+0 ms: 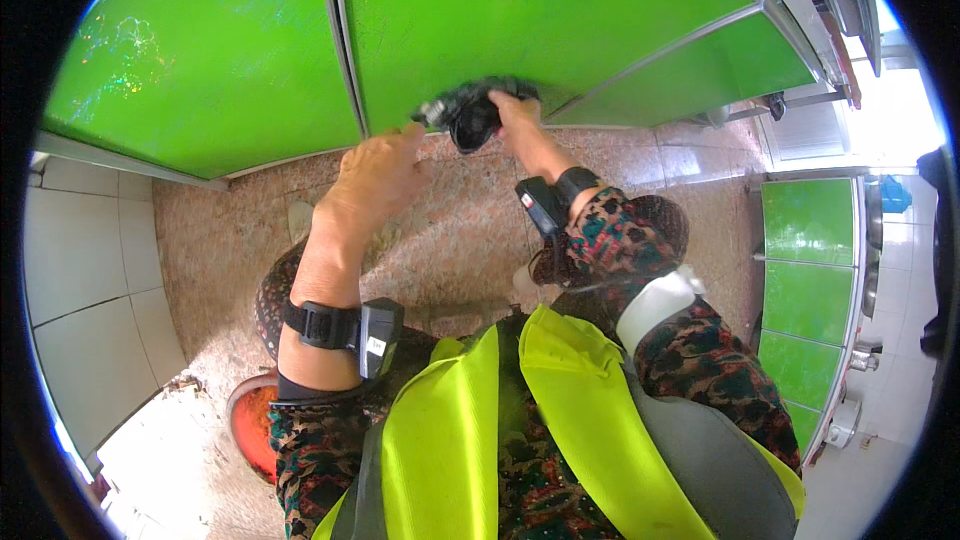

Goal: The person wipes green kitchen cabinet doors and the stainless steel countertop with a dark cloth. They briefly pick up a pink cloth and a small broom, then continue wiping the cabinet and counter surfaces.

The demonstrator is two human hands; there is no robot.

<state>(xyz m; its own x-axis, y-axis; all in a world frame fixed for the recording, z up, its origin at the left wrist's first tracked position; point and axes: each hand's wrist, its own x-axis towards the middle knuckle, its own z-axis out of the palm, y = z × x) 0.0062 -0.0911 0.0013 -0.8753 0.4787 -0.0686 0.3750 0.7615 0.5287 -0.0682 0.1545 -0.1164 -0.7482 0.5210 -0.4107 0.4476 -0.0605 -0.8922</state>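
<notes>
Your right hand [515,112] is closed around a dark crumpled cloth [470,115], pressing it against the lower edge of the green cabinet door [520,20] on the far side of the scene. The cloth sits just left of that hand's fingers, bunched up where the door meets the speckled stone floor [450,240]. Your left hand [375,175] lies nearer and to the left of the cloth, flat and loosely spread on the floor, holding nothing; its fingertips reach close to the cloth's left end but you cannot tell whether they touch it. A second green door [200,60] stands to the left, parted from the first by a thin metal strip. Both wrists carry black strapped devices. A reddish round basin [250,430] sits near your left elbow.
</notes>
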